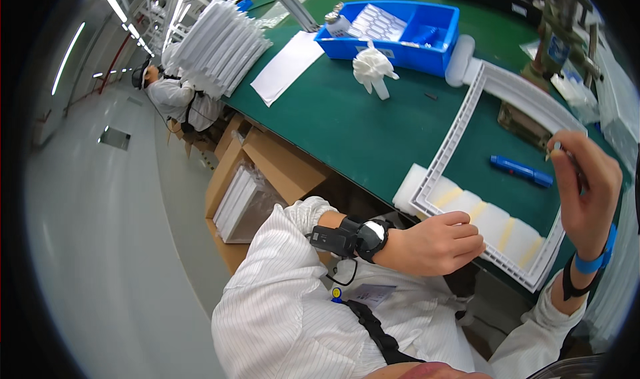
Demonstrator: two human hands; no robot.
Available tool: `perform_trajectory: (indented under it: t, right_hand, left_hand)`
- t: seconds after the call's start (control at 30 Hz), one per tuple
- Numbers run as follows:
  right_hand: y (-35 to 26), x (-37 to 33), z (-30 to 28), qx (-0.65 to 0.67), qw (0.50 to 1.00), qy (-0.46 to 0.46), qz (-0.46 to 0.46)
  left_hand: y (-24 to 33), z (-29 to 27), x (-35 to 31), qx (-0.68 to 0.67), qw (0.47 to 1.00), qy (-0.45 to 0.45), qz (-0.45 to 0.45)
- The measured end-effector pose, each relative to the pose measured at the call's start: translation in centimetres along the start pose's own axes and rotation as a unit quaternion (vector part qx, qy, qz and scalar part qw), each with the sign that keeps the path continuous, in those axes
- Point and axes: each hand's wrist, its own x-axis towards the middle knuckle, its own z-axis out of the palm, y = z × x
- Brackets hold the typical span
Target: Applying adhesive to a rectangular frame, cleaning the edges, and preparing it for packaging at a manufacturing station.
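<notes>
A white rectangular plastic frame (448, 146) lies on the green table, its near side resting on white foam padding (501, 227) with yellowish strips. My left hand (437, 244) is curled closed beside the frame's near edge; whatever is inside its fingers is hidden. Over the frame's right side, my right hand (590, 189) pinches a small shiny piece between thumb and forefinger, too small to name. Inside the frame lies a blue marker pen (521, 171), to the left of my right hand. A metal block (523, 127) sits near the frame's far right corner.
A blue divided bin (427, 58) holds a bottle and a patterned sheet. Near it are a crumpled white glove (375, 69) and white paper (288, 67). Stacked white panels (220, 46) stand far left, above an open carton (273, 169). A metal press (560, 39) stands far right. Another person (183, 102) works beyond.
</notes>
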Motion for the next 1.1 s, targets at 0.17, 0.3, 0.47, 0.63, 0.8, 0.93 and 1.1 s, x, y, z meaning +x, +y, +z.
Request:
perform_trajectory:
  t: [0.17, 0.3, 0.47, 0.63, 0.8, 0.93, 1.1]
  right_hand:
    - [0.7, 0.1, 0.4, -0.003, 1.000, -0.016, 0.003]
    - [0.6, 0.4, 1.2, -0.006, 0.999, 0.021, 0.035]
    - [1.4, 1.2, 1.6, 0.044, 0.997, 0.042, 0.050]
    - [2.2, 0.7, 0.7, -0.007, 0.998, 0.021, 0.060]
    - [2.6, 0.6, 1.3, -0.006, 0.999, 0.012, 0.043]
    - [2.8, 0.6, 1.3, -0.029, 0.999, -0.007, 0.040]
    - [3.2, 0.5, 1.9, -0.032, 0.999, 0.024, 0.015]
  left_hand:
    - [-3.2, -3.1, 3.1, -0.229, 0.962, 0.031, -0.147]
    - [-8.2, -5.4, 8.3, -0.277, 0.925, 0.176, -0.190]
    - [-8.8, -6.5, 11.1, -0.213, 0.950, 0.180, -0.141]
    - [-9.7, -5.0, 12.3, -0.207, 0.956, 0.174, -0.116]
    - [-10.2, -4.9, 11.7, -0.202, 0.960, 0.153, -0.121]
    - [-10.3, -5.0, 11.9, -0.205, 0.960, 0.135, -0.138]
    - [-10.5, -4.4, 12.0, -0.159, 0.965, 0.177, -0.107]
